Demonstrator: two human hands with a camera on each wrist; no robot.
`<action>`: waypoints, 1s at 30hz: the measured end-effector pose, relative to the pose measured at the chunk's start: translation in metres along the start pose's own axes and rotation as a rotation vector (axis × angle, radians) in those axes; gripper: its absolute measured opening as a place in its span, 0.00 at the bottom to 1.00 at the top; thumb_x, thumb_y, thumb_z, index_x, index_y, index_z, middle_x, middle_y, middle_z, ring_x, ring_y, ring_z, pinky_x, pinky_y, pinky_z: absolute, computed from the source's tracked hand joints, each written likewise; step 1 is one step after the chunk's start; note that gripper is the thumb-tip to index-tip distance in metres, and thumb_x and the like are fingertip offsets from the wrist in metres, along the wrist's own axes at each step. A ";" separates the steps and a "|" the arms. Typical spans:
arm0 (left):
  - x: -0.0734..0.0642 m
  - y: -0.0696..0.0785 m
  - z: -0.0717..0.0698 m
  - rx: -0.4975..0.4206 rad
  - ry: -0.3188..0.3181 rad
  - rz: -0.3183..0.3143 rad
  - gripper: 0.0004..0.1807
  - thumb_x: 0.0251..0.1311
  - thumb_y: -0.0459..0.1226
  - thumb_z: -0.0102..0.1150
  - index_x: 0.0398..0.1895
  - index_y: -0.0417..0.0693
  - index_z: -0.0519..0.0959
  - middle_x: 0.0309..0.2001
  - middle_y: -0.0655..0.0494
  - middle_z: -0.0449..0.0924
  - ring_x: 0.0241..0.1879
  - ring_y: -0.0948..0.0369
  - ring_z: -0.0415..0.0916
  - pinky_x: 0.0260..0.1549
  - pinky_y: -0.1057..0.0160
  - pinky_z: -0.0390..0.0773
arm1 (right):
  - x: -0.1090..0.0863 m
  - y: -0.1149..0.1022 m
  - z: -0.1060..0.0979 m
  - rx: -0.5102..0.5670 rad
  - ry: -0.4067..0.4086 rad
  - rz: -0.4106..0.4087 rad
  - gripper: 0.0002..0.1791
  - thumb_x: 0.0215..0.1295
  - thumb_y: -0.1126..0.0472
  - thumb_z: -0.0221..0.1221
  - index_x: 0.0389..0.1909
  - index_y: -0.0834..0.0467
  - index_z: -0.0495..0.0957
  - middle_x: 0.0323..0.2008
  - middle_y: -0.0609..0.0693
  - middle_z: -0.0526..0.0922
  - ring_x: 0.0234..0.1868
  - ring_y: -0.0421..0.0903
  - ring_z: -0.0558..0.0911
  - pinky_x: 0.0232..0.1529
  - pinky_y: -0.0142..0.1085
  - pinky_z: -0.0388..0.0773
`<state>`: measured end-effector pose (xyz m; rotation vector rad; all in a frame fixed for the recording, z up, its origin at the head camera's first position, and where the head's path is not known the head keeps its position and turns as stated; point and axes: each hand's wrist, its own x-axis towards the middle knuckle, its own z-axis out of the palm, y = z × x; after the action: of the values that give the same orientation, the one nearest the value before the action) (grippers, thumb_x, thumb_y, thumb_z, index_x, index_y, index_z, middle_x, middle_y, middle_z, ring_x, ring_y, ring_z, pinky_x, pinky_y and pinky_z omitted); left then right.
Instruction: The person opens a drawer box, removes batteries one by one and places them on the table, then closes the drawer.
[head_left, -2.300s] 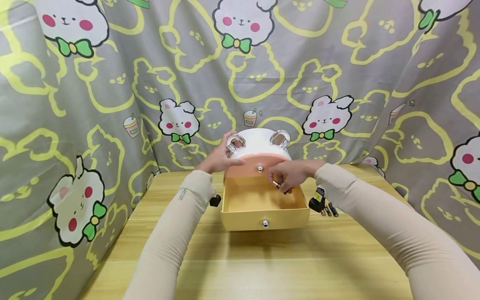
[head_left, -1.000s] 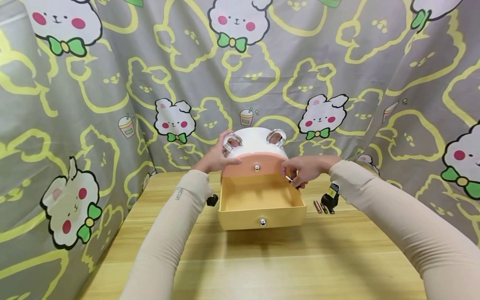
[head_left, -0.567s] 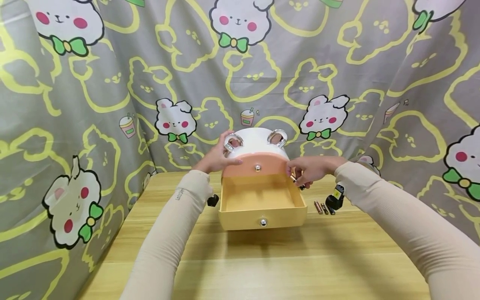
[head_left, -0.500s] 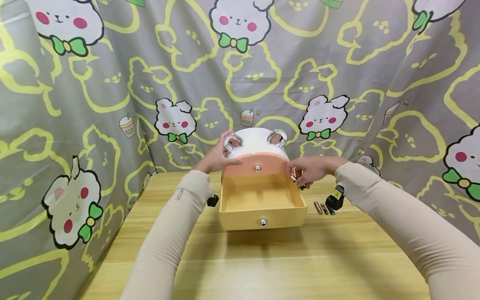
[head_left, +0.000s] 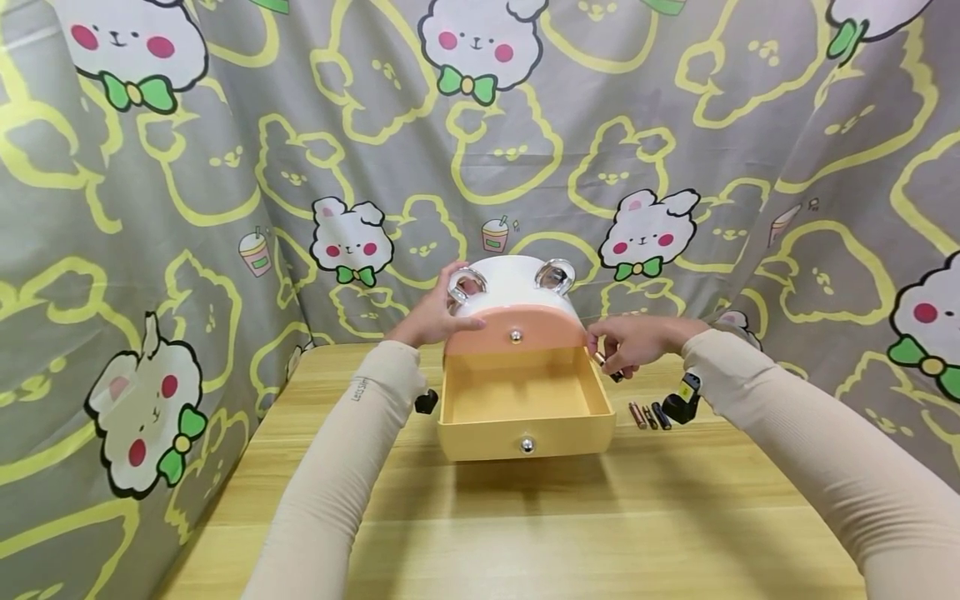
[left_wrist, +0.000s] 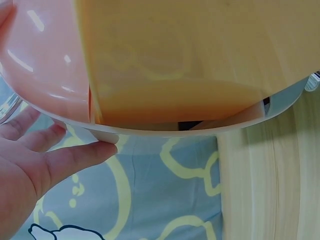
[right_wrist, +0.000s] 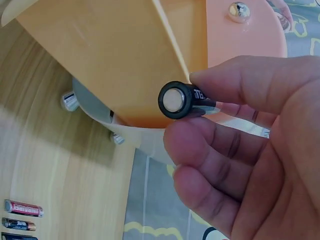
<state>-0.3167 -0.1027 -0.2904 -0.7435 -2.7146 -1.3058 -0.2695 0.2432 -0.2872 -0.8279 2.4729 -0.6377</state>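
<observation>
A small storage box with a white shell [head_left: 513,282], silver ears and a pink upper drawer [head_left: 487,333] stands on the table. Its yellow lower drawer [head_left: 529,435] is pulled out, with nothing lying inside. At the box's left side is my left hand [head_left: 431,318], the thumb on the pink front and spread fingers touching the white shell [left_wrist: 105,136]. Just outside the drawer's right wall, my right hand [head_left: 637,342] pinches a black battery [right_wrist: 196,100] between thumb and fingers. The flat metal end of that battery faces the right wrist camera.
To the right of the drawer, three batteries lie side by side on the wooden table [head_left: 525,533]: a reddish one [head_left: 637,415], a dark one with a copper end [head_left: 648,417] and a dark one [head_left: 661,415]. A patterned curtain [head_left: 517,167] surrounds the table at the back and sides.
My right hand has moved right with the battery, from over the open drawer to outside its right wall. The left hand has kept its place on the box.
</observation>
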 end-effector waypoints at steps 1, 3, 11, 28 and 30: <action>0.000 0.000 0.000 0.000 0.000 0.000 0.60 0.44 0.45 0.77 0.74 0.69 0.43 0.68 0.39 0.58 0.66 0.45 0.59 0.64 0.47 0.58 | -0.001 0.001 0.000 0.006 -0.001 0.000 0.11 0.63 0.69 0.60 0.43 0.59 0.69 0.25 0.53 0.78 0.23 0.48 0.79 0.28 0.39 0.78; 0.000 0.000 0.000 -0.004 0.001 0.002 0.60 0.44 0.45 0.77 0.74 0.69 0.43 0.68 0.39 0.58 0.66 0.45 0.59 0.64 0.47 0.58 | -0.001 0.004 0.002 0.015 -0.006 -0.010 0.11 0.63 0.69 0.59 0.43 0.60 0.69 0.24 0.53 0.78 0.23 0.48 0.79 0.27 0.39 0.78; -0.001 -0.001 0.000 -0.026 -0.002 0.000 0.60 0.44 0.44 0.78 0.74 0.69 0.44 0.68 0.40 0.58 0.65 0.45 0.61 0.63 0.48 0.61 | -0.002 0.018 0.008 0.056 -0.008 0.011 0.11 0.63 0.69 0.59 0.44 0.64 0.68 0.22 0.53 0.78 0.21 0.46 0.78 0.27 0.41 0.78; -0.001 0.001 0.000 -0.020 0.004 -0.002 0.61 0.44 0.45 0.78 0.74 0.69 0.43 0.68 0.39 0.57 0.65 0.44 0.60 0.64 0.48 0.60 | 0.005 0.055 0.026 0.166 0.043 0.086 0.10 0.64 0.70 0.58 0.42 0.61 0.68 0.22 0.53 0.78 0.21 0.45 0.78 0.26 0.36 0.74; -0.001 0.001 0.000 -0.015 0.004 -0.004 0.61 0.44 0.46 0.78 0.74 0.70 0.43 0.68 0.39 0.58 0.65 0.44 0.60 0.64 0.48 0.60 | 0.007 0.061 0.030 0.169 0.049 0.097 0.10 0.64 0.69 0.59 0.42 0.61 0.68 0.22 0.53 0.78 0.21 0.46 0.78 0.26 0.36 0.74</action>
<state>-0.3153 -0.1025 -0.2905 -0.7358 -2.7073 -1.3291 -0.2844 0.2734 -0.3461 -0.6318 2.4445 -0.8268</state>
